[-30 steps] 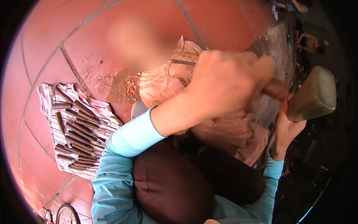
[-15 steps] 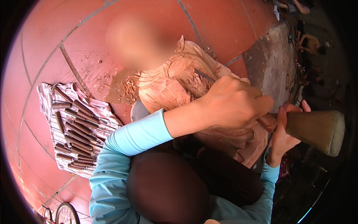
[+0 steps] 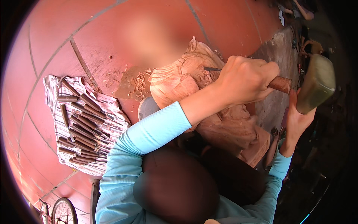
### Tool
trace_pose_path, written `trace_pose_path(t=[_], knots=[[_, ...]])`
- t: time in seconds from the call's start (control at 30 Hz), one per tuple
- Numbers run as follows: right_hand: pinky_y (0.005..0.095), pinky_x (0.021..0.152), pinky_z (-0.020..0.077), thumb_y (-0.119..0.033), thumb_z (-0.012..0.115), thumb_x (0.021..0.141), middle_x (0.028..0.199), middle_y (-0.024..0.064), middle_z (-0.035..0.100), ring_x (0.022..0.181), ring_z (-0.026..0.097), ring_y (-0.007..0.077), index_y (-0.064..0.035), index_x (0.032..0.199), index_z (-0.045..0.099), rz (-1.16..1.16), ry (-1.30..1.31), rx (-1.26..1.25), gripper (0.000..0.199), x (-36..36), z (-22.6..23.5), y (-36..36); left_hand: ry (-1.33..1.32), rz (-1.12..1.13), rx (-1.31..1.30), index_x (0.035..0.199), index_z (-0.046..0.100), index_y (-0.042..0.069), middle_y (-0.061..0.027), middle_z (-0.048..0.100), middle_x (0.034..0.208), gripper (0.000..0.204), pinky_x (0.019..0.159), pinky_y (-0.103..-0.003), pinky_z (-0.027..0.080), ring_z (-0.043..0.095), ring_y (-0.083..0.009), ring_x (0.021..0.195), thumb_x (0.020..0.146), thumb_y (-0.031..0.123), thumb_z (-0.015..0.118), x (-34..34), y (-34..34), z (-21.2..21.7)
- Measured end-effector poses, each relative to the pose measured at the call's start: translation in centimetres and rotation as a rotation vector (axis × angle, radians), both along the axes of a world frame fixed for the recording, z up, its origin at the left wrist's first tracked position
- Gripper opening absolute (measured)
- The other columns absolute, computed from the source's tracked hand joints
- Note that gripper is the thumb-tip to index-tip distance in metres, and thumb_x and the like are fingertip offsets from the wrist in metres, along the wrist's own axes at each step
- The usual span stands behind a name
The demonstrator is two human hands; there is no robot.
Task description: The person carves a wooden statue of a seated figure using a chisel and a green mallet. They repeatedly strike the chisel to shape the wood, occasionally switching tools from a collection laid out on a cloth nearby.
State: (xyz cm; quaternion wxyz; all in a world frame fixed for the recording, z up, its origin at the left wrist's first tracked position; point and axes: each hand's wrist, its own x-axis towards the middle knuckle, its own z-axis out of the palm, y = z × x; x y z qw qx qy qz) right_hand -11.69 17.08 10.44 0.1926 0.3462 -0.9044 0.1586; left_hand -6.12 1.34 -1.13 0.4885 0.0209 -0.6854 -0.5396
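Note:
A carved wooden figure lies across in front of me, its upper end blurred out. My left hand is wrapped round a chisel, whose wooden handle sticks out past the fist. The chisel's thin dark blade points left, its tip at the carved folds of the figure. On the right, my right hand grips a mallet with a greenish-brown block head. That head stands tilted upward, just right of the chisel handle's end and apart from it. The mallet's handle is hidden by my fingers.
On the left, a striped cloth bears several dark-handled carving tools. Wood shavings lie on the red tiled floor by the figure. A bicycle wheel shows at lower left. Other people sit at far right.
The mallet has swung upward, its head turning from sideways to upright. My left hand and the chisel appear further up and right, while the whole view has shifted slightly right.

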Motion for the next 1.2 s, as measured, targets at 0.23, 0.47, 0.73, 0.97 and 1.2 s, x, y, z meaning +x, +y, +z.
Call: trace_pose_path(t=[0.23,0.47,0.73,0.97,1.2], knots=[[0.0214,0.075,0.044,0.008,0.062,0.082,0.091,0.0041,0.06,0.079,0.055,0.0086,0.0008,0.126,0.051,0.039,0.086,0.162,0.045,0.7,0.6,-2.2,-0.03,0.038,0.095,0.074,0.054,0.006,-0.0099,0.054,0.059,0.024,0.044,-0.037,0.041,0.056,-0.0296,0.053,0.065,0.013,0.075,-0.3,-1.4,0.1],[0.028,0.084,0.0459,0.006,0.062,0.079,0.102,0.0098,0.065,0.096,0.063,0.0206,-0.0044,0.126,0.052,0.016,0.079,0.143,0.049,1.1,-0.1,-3.6,-0.131,0.065,0.302,0.069,0.05,0.005,-0.0102,0.052,0.056,0.025,0.045,-0.035,0.042,0.056,-0.0304,0.052,0.071,0.014,0.073,-0.5,-3.0,0.6],[0.0231,0.076,0.0445,0.009,0.065,0.079,0.089,0.0019,0.059,0.08,0.053,0.0096,0.0038,0.121,0.055,-0.017,-0.267,-0.235,0.043,1.2,-1.1,-1.6,-0.049,-0.05,-0.108,0.068,0.048,0.008,-0.0052,0.048,0.055,0.02,0.039,-0.035,0.038,0.054,-0.023,0.048,0.067,0.012,0.068,1.8,-0.6,0.9],[0.0201,0.071,0.0409,0.013,0.063,0.079,0.082,0.0012,0.054,0.074,0.047,0.0071,0.0049,0.122,0.051,0.03,-0.188,-0.134,0.046,2.2,-1.0,-1.4,-0.029,-0.086,-0.105,0.073,0.05,0.008,-0.0032,0.045,0.053,0.022,0.04,-0.036,0.04,0.053,-0.0231,0.048,0.061,0.014,0.068,1.3,0.8,0.2],[0.0194,0.07,0.0397,0.013,0.061,0.079,0.08,0.0013,0.052,0.071,0.046,0.0072,0.0044,0.126,0.045,0.009,-0.152,-0.142,0.05,2.9,-0.2,-2.4,-0.008,-0.075,-0.078,0.067,0.046,0.009,-0.0051,0.051,0.056,0.021,0.039,-0.036,0.042,0.059,-0.0243,0.05,0.065,0.015,0.067,1.1,0.3,0.1]])
